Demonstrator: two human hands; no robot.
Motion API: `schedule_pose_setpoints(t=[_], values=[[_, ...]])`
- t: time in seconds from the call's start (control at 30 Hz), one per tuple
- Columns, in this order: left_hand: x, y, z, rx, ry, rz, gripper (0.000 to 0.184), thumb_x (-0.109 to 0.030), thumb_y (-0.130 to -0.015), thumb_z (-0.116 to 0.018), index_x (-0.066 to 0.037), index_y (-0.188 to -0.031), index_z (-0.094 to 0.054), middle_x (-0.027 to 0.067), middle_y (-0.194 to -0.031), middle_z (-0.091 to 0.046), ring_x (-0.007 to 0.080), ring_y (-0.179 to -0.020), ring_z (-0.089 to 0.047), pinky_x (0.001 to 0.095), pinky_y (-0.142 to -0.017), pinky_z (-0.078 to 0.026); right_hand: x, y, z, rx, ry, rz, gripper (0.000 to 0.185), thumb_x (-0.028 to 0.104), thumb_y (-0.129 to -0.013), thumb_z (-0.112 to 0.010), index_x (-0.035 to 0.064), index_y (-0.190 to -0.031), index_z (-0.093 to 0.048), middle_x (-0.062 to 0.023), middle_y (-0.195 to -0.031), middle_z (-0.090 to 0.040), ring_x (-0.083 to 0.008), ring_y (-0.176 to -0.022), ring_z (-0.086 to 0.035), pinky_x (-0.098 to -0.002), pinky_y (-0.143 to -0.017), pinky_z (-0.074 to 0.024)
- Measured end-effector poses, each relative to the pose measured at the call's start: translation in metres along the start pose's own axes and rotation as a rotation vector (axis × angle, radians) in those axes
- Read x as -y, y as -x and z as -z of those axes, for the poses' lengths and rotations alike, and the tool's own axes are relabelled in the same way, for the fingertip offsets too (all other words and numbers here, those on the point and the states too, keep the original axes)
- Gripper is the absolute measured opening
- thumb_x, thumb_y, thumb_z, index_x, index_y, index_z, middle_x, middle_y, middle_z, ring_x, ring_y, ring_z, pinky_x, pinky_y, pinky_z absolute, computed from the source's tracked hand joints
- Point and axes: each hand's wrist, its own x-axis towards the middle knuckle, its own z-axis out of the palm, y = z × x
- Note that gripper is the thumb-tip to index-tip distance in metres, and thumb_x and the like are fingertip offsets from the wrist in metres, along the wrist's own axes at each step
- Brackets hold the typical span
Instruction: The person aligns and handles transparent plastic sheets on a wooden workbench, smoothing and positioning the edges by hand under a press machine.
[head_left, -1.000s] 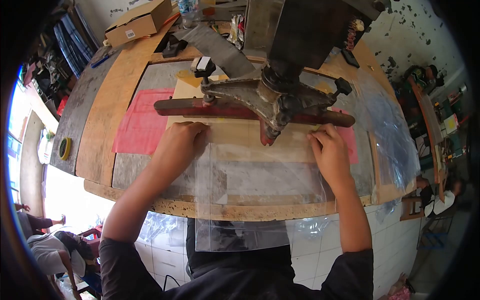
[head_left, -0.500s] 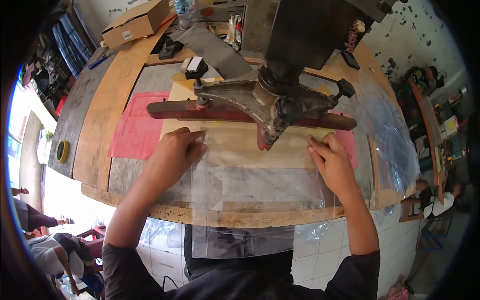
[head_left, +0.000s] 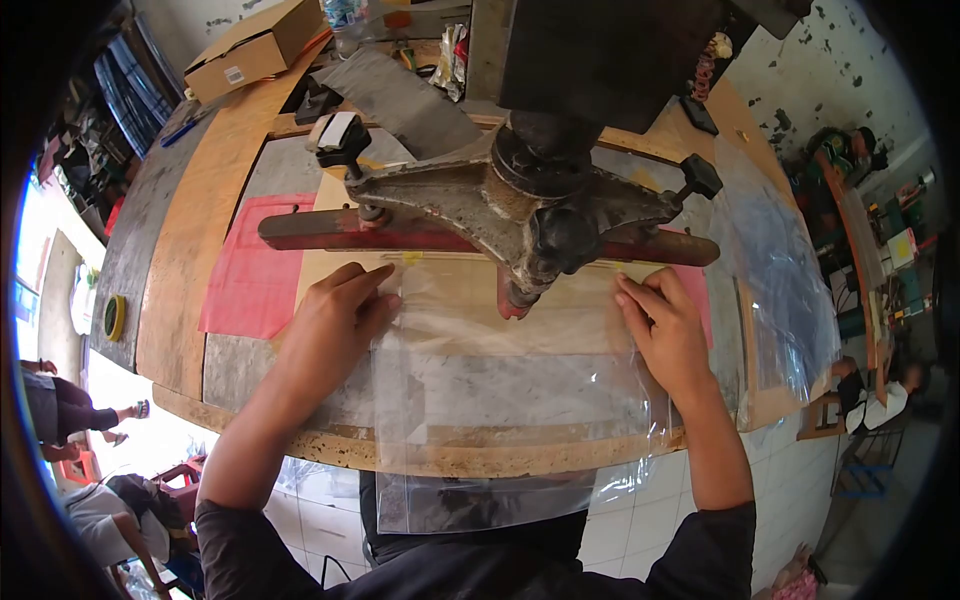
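A sheet of clear plastic lies over the front of the bench and hangs past its edge toward my lap. My left hand pinches it near its far left corner, thumb and forefinger together. At the far right corner, my right hand has a similar pinch on the sheet. Beneath the sheet's far part is a pale tan sheet. Just beyond my fingers, a long red-brown bar hangs across from a metal press head.
Pink sheets flank the tan one. More clear plastic lies at the right. A tape roll sits at the bench's left edge, a cardboard box at the back left. People are visible at both sides.
The bar and press head look larger and nearer to me. The view has shifted slightly, with the left side of the bench lower and further left. Both hands keep their pinch on the plastic.
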Motion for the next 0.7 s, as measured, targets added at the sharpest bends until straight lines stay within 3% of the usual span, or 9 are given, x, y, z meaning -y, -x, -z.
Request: schedule_pose_setpoints(t=[0.13, 0.43, 0.5, 0.63, 0.7], values=[[-0.0047, -0.0031, 0.0041, 0.016, 0.011, 0.009, 0.034, -0.012, -0.096, -0.076, 0.004, -0.125, -0.073, 0.0177, -0.093, -0.069, 0.0299, -0.074, -0.070, 0.0398, -0.072, -0.055, 0.0004, -0.0024, 0.0028, 0.035, -0.047, -0.065, 0.025, 0.012, -0.096, -0.078, 0.0038, -0.120, -0.079, -0.0090, -0.094, -0.060, -0.0236, -0.075, -0.064, -0.0377, -0.067, -0.0529], [-0.0032, -0.0063, 0.0077, 0.072, 0.121, 0.128, 0.035, -0.013, -0.096, -0.076, 0.005, -0.126, -0.073, 0.0162, -0.087, -0.070, 0.0240, -0.072, -0.068, 0.0376, -0.071, -0.055, 0.0016, -0.0052, 0.0073, 0.113, -0.100, -0.185, 0.026, 0.016, -0.099, -0.075, 0.0036, -0.122, -0.079, -0.0104, -0.095, -0.061, -0.0248, -0.079, -0.064, -0.0381, -0.070, -0.0517], [-0.0030, -0.0064, 0.0079, 0.094, 0.085, 0.111, 0.035, -0.010, -0.099, -0.074, 0.003, -0.131, -0.072, 0.0082, -0.085, -0.065, 0.0146, -0.070, -0.061, 0.0324, -0.070, -0.052, 0.0015, -0.0044, 0.0070, 0.103, -0.093, -0.181, 0.027, 0.017, -0.100, -0.075, 0.0033, -0.123, -0.078, -0.0108, -0.094, -0.060, -0.0255, -0.080, -0.063, -0.0388, -0.071, -0.0516], [-0.0050, -0.0064, 0.0079, 0.105, 0.096, 0.146, 0.035, -0.010, -0.099, -0.073, 0.003, -0.132, -0.071, 0.0083, -0.085, -0.064, 0.0147, -0.070, -0.061, 0.0324, -0.070, -0.052, 0.0009, -0.0039, 0.0072, 0.116, -0.119, -0.220, 0.027, 0.017, -0.100, -0.074, 0.0033, -0.123, -0.078, -0.0108, -0.094, -0.060, -0.0255, -0.080, -0.062, -0.0387, -0.072, -0.0512], [-0.0059, -0.0068, 0.0071, 0.067, 0.110, 0.128, 0.034, -0.013, -0.097, -0.075, 0.005, -0.126, -0.073, 0.0174, -0.089, -0.071, 0.0249, -0.073, -0.069, 0.0373, -0.072, -0.055, 0.0014, -0.0040, 0.0066, 0.113, -0.113, -0.210, 0.027, 0.017, -0.100, -0.074, 0.0033, -0.123, -0.078, -0.0106, -0.094, -0.059, -0.0250, -0.081, -0.062, -0.0384, -0.072, -0.0508]])
